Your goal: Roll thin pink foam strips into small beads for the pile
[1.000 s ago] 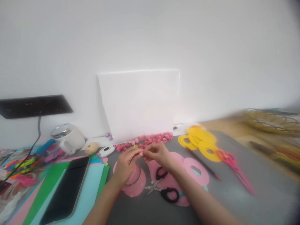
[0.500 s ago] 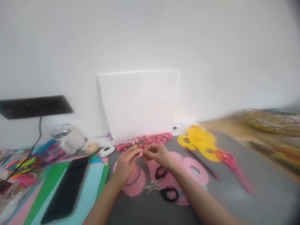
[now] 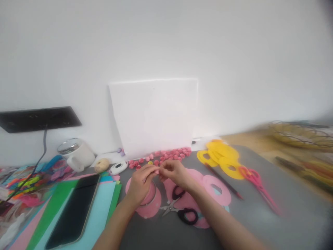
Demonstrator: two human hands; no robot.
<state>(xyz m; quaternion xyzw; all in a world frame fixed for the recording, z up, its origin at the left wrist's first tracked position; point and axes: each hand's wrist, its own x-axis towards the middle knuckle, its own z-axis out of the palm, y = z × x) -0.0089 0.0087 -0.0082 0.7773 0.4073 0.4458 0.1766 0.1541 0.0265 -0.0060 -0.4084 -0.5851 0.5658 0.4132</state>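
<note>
My left hand (image 3: 142, 182) pinches a small pink paper piece (image 3: 156, 171) between thumb and fingers. Close against it, my right hand (image 3: 173, 172) is closed with its fingertips at the piece's right end; whether they also grip it is hard to see. Under my left hand lies a round pink item (image 3: 149, 210) with a ring on it, partly hidden. Black-handled scissors (image 3: 173, 209) lie below my right hand, blades apart, partly over pink paper shapes (image 3: 217, 189). Beyond my hands, small pink rolled paper flowers (image 3: 177, 152) are heaped along the white board's foot.
A white board (image 3: 156, 116) leans on the wall. Left are a phone (image 3: 75, 208) on coloured sheets (image 3: 104, 198), a mug (image 3: 80, 154) and a white device (image 3: 119, 168). Right are yellow paper rings (image 3: 223, 152), a pencil (image 3: 225, 182), pink scissors (image 3: 260, 187) and a wire basket (image 3: 299, 135).
Both hands stay in nearly the same place, fingertips still together at the small pink piece. The objects on the table have not moved.
</note>
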